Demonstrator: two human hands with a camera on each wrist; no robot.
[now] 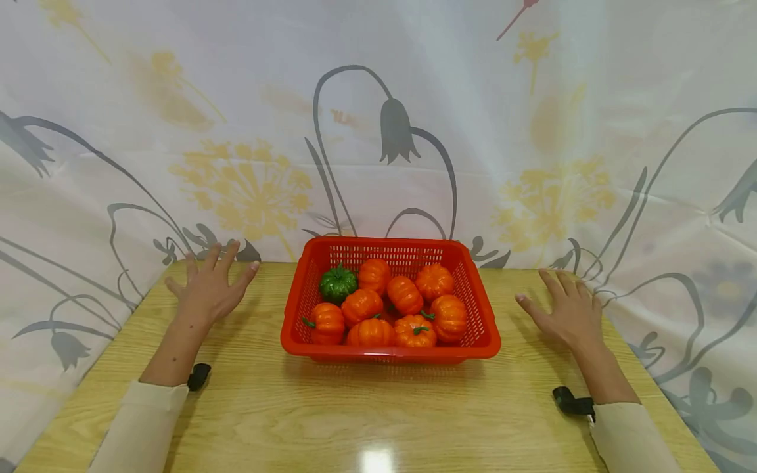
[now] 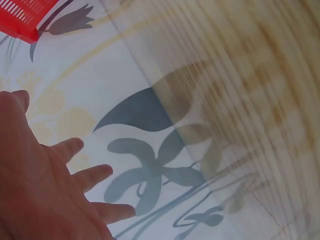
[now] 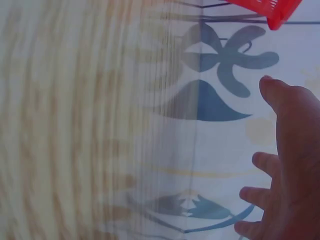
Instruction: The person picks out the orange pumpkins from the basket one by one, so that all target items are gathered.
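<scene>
A red plastic basket [image 1: 390,352] stands on the wooden table between the two hands. Inside it lie several small orange pumpkins [image 1: 434,282] and one green pumpkin [image 1: 338,284] at the back left. To the left of the basket is my left hand [image 1: 209,289], fingers spread, holding nothing. My right hand [image 1: 568,312] is on the other side, its fingers also extended and nothing in it. Both hands are apart from the basket. A corner of the basket shows at the top of the left wrist view [image 2: 20,20] and of the right wrist view [image 3: 270,7].
The light wooden table [image 1: 266,420] reaches back to a pale curtain [image 1: 266,98] printed with grey and yellow flowers, which also runs along both sides. A black wrist device [image 1: 199,376] sits by the left sleeve, and another black device [image 1: 570,401] by the right sleeve.
</scene>
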